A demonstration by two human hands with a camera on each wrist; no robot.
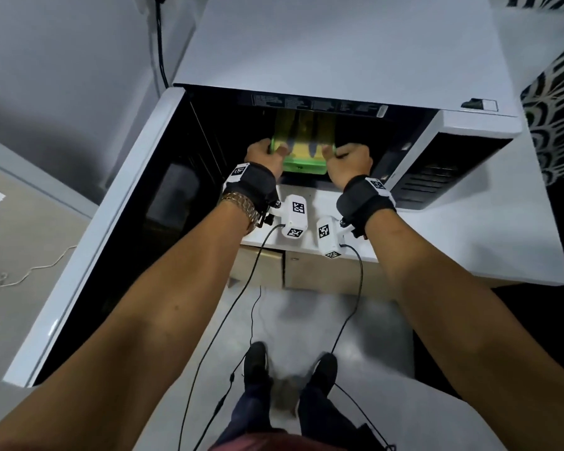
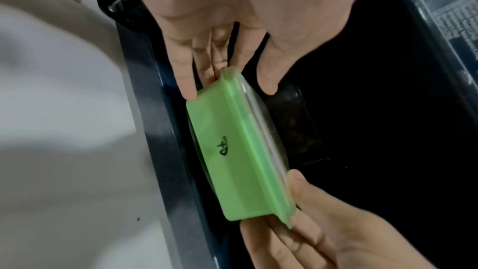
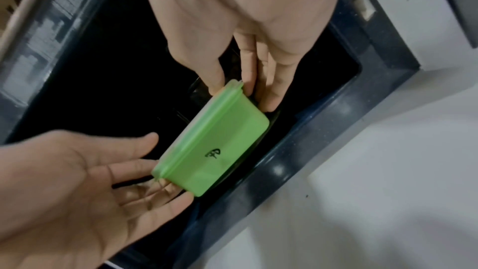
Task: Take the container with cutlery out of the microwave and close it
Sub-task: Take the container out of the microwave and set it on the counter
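The green container (image 1: 302, 157) sits at the front of the microwave's (image 1: 339, 60) dark cavity, and I've got it from both ends: my left hand (image 1: 263, 154) grips the left end, thumb over the rim, fingers underneath, and my right hand (image 1: 349, 161) grips the right end likewise. The microwave door (image 1: 88, 242) hangs wide open on my left, above the white tabletop (image 1: 469, 229).

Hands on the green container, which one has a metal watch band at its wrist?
The left hand: a gold-coloured link band sits behind its black strap. The right hand has only the strap.
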